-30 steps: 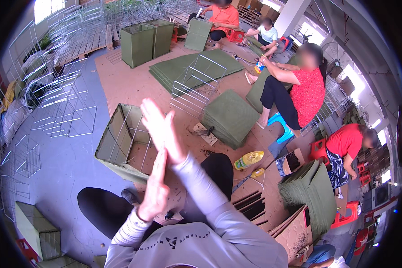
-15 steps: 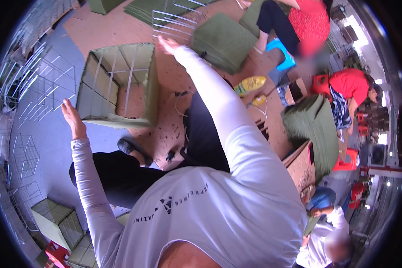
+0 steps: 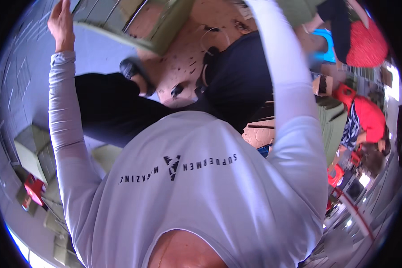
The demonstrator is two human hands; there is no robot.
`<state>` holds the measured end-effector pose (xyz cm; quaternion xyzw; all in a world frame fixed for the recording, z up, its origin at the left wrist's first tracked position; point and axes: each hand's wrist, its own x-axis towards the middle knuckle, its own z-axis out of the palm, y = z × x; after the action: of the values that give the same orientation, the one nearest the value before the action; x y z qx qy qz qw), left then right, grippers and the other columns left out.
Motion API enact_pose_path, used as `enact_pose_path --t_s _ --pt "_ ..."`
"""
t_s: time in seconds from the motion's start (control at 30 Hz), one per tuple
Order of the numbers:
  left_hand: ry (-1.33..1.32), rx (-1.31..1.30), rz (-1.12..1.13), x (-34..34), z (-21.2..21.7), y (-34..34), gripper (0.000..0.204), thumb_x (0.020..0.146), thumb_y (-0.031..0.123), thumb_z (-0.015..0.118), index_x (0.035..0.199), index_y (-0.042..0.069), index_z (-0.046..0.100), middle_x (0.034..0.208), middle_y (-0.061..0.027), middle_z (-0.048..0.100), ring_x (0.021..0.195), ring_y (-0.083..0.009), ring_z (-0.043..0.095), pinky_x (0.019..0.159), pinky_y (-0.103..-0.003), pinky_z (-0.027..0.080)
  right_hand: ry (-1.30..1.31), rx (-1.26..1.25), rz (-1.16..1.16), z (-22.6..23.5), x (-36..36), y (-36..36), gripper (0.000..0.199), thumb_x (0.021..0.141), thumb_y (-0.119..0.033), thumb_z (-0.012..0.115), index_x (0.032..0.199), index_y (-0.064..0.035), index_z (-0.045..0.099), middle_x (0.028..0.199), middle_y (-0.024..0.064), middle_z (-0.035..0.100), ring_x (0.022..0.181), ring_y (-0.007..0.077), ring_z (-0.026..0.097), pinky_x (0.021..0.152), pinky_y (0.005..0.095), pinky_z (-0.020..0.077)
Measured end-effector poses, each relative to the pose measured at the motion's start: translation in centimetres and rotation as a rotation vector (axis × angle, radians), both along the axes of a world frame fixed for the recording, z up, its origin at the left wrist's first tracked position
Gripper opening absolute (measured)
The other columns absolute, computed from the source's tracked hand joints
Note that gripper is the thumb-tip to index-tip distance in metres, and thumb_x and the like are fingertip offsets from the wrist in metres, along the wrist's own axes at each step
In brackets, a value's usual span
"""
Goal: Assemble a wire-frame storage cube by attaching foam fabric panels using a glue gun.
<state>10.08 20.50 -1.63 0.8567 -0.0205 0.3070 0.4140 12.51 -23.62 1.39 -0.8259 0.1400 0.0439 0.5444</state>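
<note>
My left hand [image 3: 61, 27] is raised at the upper left, its fingertips partly cut off by the top edge. The fingers look apart, and nothing shows in them. Just right of it stands a green fabric-covered box [image 3: 172, 27] with thin metal bars [image 3: 113, 10] across its opening. Only the near part of this box is in view. My right forearm [image 3: 279, 49] reaches up past the box's right side, and the right hand is beyond the top edge.
Brown sheeting with dark scraps [image 3: 178, 62] covers the floor by my sandalled foot [image 3: 136, 73]. More green boxes [image 3: 33, 145] and a red stool [image 3: 34, 188] are at lower left. Two people in red [image 3: 366, 44] are at the right, near a blue stool [image 3: 328, 47].
My view has tilted, so the box and both arms stand higher in the picture. My right hand, open beside the box before, has passed out of view at the top.
</note>
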Motion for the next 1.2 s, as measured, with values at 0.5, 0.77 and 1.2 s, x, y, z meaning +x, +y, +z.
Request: enact_pose_path --t_s 0.5,0.77,1.2 --pt "-0.118 0.318 -0.514 -22.4 0.6 -17.7 0.035 0.061 0.001 0.069 0.096 0.0 0.067 0.092 -0.0084 0.061 0.08 -0.0241 0.061 0.065 -0.033 0.053 -0.805 -0.436 0.762 1.2 -20.5 2.9 0.027 0.074 0.001 0.063 0.101 0.0016 0.067 0.1 0.0137 0.065 0.096 0.0289 0.063 0.083 0.0366 0.0525" --pt "-0.149 0.478 -0.466 -19.5 -0.2 -17.7 0.046 0.059 0.008 0.062 0.103 -0.003 0.064 0.102 -0.01 0.057 0.088 -0.0235 0.059 0.074 -0.033 0.054 -0.867 -0.511 0.843 0.4 -18.9 4.6 0.032 0.075 -0.003 0.06 0.107 0.0032 0.065 0.109 0.0149 0.064 0.106 0.0301 0.061 0.093 0.0377 0.0508" --pt "-0.193 0.482 -0.381 -19.1 -0.4 -18.1 0.04 0.059 0.008 0.064 0.097 -0.001 0.068 0.096 -0.0082 0.06 0.085 -0.0219 0.06 0.07 -0.032 0.051 -0.875 -0.559 0.911 0.6 -17.1 5.3 0.035 0.079 -0.006 0.057 0.112 0.0027 0.062 0.115 0.0138 0.061 0.114 0.0282 0.057 0.098 0.0368 0.0483"
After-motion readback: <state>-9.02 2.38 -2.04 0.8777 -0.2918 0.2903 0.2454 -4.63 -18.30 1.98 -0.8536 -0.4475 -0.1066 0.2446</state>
